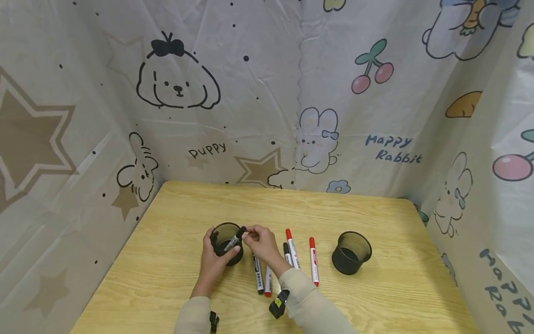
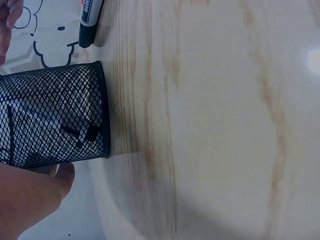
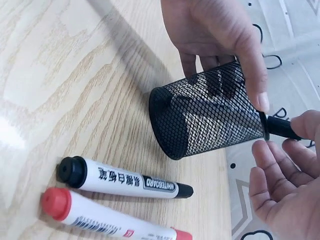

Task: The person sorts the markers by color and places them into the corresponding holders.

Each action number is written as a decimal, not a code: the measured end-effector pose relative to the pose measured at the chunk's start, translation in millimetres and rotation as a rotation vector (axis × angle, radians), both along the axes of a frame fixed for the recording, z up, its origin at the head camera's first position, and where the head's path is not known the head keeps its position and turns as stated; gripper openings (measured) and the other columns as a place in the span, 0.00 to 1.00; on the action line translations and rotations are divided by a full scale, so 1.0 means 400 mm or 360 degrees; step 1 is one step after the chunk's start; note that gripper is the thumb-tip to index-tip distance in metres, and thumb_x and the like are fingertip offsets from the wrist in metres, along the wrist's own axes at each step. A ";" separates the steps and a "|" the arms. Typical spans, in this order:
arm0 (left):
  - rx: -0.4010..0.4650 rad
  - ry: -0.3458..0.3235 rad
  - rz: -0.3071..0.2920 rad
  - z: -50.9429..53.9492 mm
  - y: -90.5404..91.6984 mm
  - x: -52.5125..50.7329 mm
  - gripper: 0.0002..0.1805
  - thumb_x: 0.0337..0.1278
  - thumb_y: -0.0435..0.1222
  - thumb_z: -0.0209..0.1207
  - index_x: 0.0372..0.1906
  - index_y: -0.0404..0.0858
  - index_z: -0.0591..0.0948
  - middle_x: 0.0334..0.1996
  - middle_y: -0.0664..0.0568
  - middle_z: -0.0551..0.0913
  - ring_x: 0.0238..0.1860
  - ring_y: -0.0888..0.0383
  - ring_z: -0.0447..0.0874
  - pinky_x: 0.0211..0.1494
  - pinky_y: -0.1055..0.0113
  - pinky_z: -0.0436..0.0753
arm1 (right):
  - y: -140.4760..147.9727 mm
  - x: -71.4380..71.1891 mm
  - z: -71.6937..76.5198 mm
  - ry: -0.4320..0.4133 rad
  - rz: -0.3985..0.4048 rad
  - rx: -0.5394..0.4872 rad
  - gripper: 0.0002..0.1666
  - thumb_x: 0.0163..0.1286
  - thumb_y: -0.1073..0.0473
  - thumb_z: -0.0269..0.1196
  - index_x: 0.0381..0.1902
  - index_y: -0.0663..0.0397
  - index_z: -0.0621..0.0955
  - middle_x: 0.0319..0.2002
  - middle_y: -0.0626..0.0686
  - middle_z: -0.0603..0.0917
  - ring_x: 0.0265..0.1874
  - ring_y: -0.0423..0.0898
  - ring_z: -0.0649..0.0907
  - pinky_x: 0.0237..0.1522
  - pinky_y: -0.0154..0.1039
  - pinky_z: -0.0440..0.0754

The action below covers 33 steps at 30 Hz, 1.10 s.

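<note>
My left hand grips a black mesh pen cup standing on the table, its thumb along the near side in the head view. With thumb and fingers, my right hand pinches the black cap end of a whiteboard marker. Most of this marker slants down inside the cup, with the capped end above the rim. Just right of the cup lie a black whiteboard marker and a red-capped marker. In the left wrist view, the cup's mesh hides part of what is inside.
Two red markers and another black marker lie right of my right hand, partly behind the forearm. A second black mesh cup stands farther right on the wooden table. Printed cloth hangs behind and at the sides.
</note>
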<state>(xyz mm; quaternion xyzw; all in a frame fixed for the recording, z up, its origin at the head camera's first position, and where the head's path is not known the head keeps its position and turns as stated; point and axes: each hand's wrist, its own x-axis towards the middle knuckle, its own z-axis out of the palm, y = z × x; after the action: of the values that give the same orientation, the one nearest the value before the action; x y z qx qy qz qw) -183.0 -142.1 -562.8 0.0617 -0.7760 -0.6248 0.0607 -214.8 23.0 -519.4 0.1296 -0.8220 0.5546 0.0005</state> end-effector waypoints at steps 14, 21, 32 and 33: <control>-0.0029 0.0003 -0.0106 0.001 -0.033 -0.009 0.54 0.47 0.42 0.69 0.72 0.47 0.44 0.68 0.41 0.53 0.67 0.43 0.50 0.64 0.45 0.55 | 0.044 0.011 -0.006 0.0080 0.0123 0.0356 0.18 0.61 0.63 0.62 0.49 0.59 0.78 0.37 0.55 0.82 0.34 0.47 0.82 0.34 0.37 0.79; 0.0045 0.0022 -0.0208 0.095 -0.020 0.030 0.47 0.51 0.33 0.64 0.72 0.42 0.48 0.68 0.35 0.51 0.66 0.35 0.50 0.61 0.39 0.56 | 0.055 0.018 -0.005 0.0167 0.0211 0.0839 0.23 0.61 0.58 0.64 0.53 0.58 0.77 0.43 0.57 0.81 0.39 0.50 0.81 0.37 0.41 0.78; 0.0127 0.0024 -0.0211 0.031 -0.033 0.010 0.48 0.49 0.36 0.68 0.71 0.47 0.52 0.67 0.39 0.55 0.66 0.41 0.52 0.61 0.42 0.55 | 0.048 0.025 -0.048 0.0252 0.0178 0.1163 0.24 0.58 0.56 0.67 0.52 0.56 0.77 0.41 0.56 0.80 0.35 0.48 0.80 0.32 0.41 0.78; 0.0128 0.0023 -0.0209 0.020 -0.035 0.006 0.48 0.48 0.37 0.68 0.71 0.48 0.52 0.67 0.40 0.56 0.66 0.42 0.52 0.61 0.43 0.56 | 0.046 0.027 -0.053 0.0238 0.0172 0.1146 0.24 0.58 0.56 0.67 0.52 0.57 0.77 0.40 0.56 0.80 0.35 0.48 0.80 0.33 0.41 0.78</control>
<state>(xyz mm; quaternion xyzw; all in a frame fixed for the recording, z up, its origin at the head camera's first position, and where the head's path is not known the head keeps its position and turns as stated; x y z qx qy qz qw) -180.6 -156.2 -554.9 0.0084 -0.7522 -0.6585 0.0227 -204.2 41.5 -540.4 0.2047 -0.9541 0.2180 -0.0144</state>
